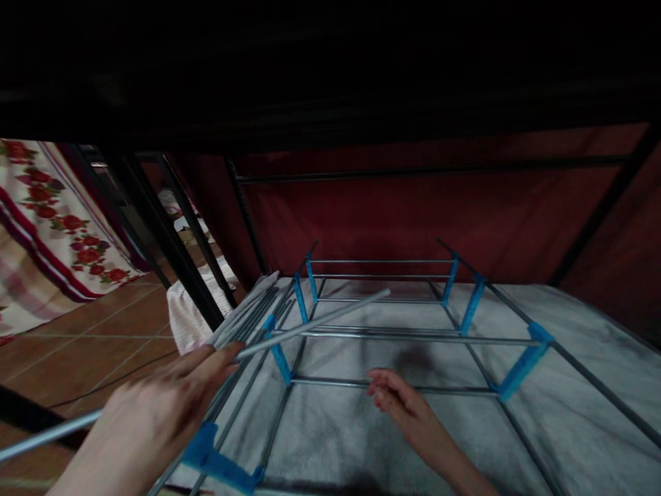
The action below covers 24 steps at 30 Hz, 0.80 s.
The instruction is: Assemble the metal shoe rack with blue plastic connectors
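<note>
My left hand [155, 406] is closed around a long grey metal tube [320, 320], which slants from the lower left up toward the middle. Below the tube lies a frame of thin metal tubes [382, 337] joined by blue plastic connectors [521, 368]. My right hand [405, 410] hovers over the front part of this frame, its fingers loosely curled and nothing visible in them. Close to my left hand, a blue connector [214, 458] sits at the frame's near left corner. Several loose tubes [253, 327] lie along the left side, partly hidden by my left hand.
A grey cloth-covered bed surface [330, 441] carries the frame. Black metal posts [170, 234] rise at the left, and a dark overhang [330, 69] spans above. Behind hangs a dark red curtain [382, 220]. A floral cloth [67, 227] hangs over the tiled floor [129, 337].
</note>
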Available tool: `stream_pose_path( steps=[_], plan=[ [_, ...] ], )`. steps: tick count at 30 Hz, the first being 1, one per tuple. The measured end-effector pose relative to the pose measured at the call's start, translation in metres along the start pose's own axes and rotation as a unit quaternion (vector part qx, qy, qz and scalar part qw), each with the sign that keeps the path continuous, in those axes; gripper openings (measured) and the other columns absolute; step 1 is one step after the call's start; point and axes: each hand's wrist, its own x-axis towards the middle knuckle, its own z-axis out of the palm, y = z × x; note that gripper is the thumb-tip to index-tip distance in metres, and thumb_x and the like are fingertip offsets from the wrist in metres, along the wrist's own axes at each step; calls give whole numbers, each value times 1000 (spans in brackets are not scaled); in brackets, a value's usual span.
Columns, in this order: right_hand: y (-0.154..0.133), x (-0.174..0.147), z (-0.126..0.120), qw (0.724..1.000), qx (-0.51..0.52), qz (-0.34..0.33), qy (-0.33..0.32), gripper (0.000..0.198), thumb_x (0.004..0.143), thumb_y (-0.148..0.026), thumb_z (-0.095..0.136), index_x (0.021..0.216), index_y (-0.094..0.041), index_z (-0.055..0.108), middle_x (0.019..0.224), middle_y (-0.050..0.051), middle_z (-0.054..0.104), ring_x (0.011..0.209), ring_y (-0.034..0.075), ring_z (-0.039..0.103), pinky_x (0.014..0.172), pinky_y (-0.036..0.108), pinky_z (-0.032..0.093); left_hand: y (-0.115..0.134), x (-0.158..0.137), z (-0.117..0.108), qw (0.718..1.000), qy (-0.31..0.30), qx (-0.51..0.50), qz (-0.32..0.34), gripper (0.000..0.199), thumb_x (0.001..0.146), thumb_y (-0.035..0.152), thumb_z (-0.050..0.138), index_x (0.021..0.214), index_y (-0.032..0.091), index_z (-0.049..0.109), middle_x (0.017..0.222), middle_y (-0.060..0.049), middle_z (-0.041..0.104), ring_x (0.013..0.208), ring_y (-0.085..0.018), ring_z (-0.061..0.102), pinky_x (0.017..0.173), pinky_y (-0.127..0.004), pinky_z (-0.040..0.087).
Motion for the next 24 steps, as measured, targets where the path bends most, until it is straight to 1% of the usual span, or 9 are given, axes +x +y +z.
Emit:
stream_pose_path(
  steps=[3,5,8,10,13,15,18,21,24],
  plan=[
    [-41,-4,-15,990,130,-33,52,48,86,-57,69,127,-30,66,111,7,72,88,20,67,84,37,55,58,7,13,989,-66,76,111,39,82,54,53,120,51,66,104,2,75,96,-28,72,88,-45,60],
    [-56,-8,-26,973,210,-39,85,42,85,-56,72,116,-28,69,110,7,72,82,19,66,77,36,55,85,8,24,979,-106,88,148,45,83,40,57,126,50,65,107,0,75,98,-27,71,92,-41,59],
    [-69,-18,-44,946,296,-19,132,32,80,-54,77,90,-24,72,98,8,74,76,19,66,67,33,54,113,6,39,967,-158,76,185,58,81,25,56,132,50,63,113,0,74,105,-25,70,98,-37,58],
    [-74,-25,-56,930,332,1,159,35,75,-53,82,87,-22,73,89,7,73,73,18,65,63,31,52,127,4,43,958,-164,67,226,64,80,17,53,136,47,61,118,0,73,107,-23,70,98,-35,58],
    [-82,-32,-71,917,356,14,178,39,72,-51,86,95,-20,75,82,5,72,71,17,64,62,28,51,146,4,39,940,-122,78,310,67,82,8,44,140,36,61,121,-4,73,105,-21,71,93,-33,59],
    [-85,-34,-80,915,361,9,182,39,72,-48,88,95,-19,76,81,5,72,71,16,64,63,27,51,156,7,34,927,-87,95,352,68,83,3,39,140,31,61,121,-5,73,103,-20,72,91,-31,60],
    [-87,-34,-91,909,364,-7,203,37,73,-48,87,93,-19,75,80,3,72,70,14,63,63,26,50,161,14,30,919,-55,104,377,64,85,2,38,138,29,64,121,-6,74,101,-19,73,89,-29,60],
    [-84,-35,-98,910,361,-7,203,37,75,-48,86,93,-19,75,80,3,72,71,15,64,64,26,50,152,15,35,919,-29,97,382,57,90,6,38,134,29,67,117,-5,76,98,-19,74,89,-28,60],
    [-75,-41,-99,915,364,7,173,39,78,-50,83,98,-19,75,79,3,71,73,16,64,66,28,50,134,0,44,919,9,85,384,50,94,12,39,132,29,68,109,-5,77,95,-18,75,88,-25,59]
  ],
)
